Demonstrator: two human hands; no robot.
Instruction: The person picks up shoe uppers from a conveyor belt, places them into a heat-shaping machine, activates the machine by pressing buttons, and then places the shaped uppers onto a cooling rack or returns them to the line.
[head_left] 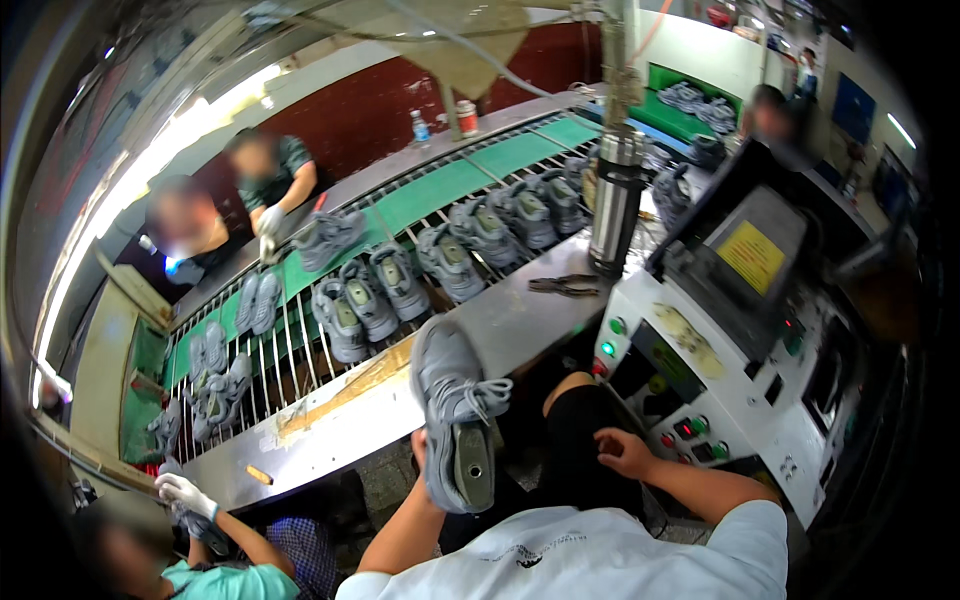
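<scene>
1. One soft grey shoe (447, 372) with loopy laces is near, in front of you; your left hand (419, 448) grips it.
2. Your right hand (625, 454) is half open, fingers bent, left of the boxy white machine (742, 420).
3. Farther off, more grey shoes (447, 262) sit on thin metal bars (262, 372); a thick pole (617, 200) blocks your view rightward.

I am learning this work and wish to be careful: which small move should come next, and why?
Probably bring the right grip to the grey shoe to steady it: only the left grip appears to hold it, at its side, while the right looks empty and is apart from it.
</scene>
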